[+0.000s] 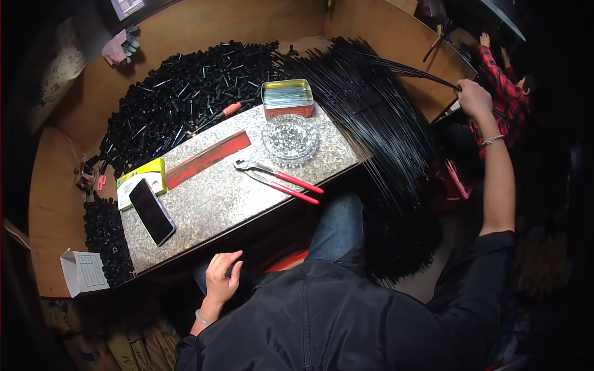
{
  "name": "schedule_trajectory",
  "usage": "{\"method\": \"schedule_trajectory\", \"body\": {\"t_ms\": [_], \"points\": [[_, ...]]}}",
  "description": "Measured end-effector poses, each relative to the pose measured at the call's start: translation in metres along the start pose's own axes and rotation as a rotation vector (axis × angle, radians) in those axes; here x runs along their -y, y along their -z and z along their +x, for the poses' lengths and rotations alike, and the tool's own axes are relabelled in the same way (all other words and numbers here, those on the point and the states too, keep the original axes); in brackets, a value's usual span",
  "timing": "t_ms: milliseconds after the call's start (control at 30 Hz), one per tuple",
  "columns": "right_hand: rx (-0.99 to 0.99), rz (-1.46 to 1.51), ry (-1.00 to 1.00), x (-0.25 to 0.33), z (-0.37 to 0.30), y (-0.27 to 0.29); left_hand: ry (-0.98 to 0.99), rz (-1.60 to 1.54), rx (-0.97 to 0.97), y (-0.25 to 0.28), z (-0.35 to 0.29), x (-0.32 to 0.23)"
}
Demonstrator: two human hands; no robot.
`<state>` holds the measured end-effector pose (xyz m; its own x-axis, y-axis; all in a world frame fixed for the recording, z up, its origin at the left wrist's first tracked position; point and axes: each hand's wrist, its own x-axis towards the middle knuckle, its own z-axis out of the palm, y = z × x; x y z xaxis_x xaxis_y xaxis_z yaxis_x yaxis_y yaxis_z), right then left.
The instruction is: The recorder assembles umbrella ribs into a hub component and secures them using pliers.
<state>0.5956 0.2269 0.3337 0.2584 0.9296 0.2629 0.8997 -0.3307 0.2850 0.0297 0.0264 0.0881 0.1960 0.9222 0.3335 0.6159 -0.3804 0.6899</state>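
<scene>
My right hand (475, 99) is raised at the right, closed round one end of a few thin black rods (408, 67). They stretch left from my fist over a big heap of similar black rods (371, 117) lying across the right end of the worktop. My left hand (223, 276) hovers in front of the worktop's near edge, fingers loosely bent, thumb apart, with nothing visible in it. Nearest it on the speckled stone worktop (210, 213) lies a dark-screened phone (151, 211). Pliers with red handles (278, 179) lie near the front edge.
A glass dish (290, 140) and a tin of thin metal pins (288, 98) stand at the back. A pile of short black tubes (185, 89) fills the far side, against wooden boards (247, 25). Also here: a red strip (210, 159), a yellow-white box (139, 181), and another person's checked sleeve (495, 68).
</scene>
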Motion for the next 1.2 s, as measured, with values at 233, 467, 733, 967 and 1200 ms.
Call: {"method": "schedule_trajectory", "body": {"t_ms": [233,467,733,967,1200], "points": [[-0.080,0.115,0.140,-0.045,0.010,0.020,-0.043,-0.023,0.015,-0.005,0.005,-0.003],[-0.179,0.437,0.212,-0.046,0.002,0.020,-0.156,-0.098,0.051,-0.014,0.026,-0.012],[0.458,1.794,0.162,0.135,-0.117,0.067,-0.474,-0.079,-0.137,0.014,0.122,-0.098],[0.629,1.808,0.588,0.212,-0.179,0.092,-0.271,0.042,-0.362,0.041,0.222,-0.126],[1.284,1.738,0.582,0.242,-0.200,0.097,-0.165,-0.681,-0.231,0.082,0.218,-0.073]]}}
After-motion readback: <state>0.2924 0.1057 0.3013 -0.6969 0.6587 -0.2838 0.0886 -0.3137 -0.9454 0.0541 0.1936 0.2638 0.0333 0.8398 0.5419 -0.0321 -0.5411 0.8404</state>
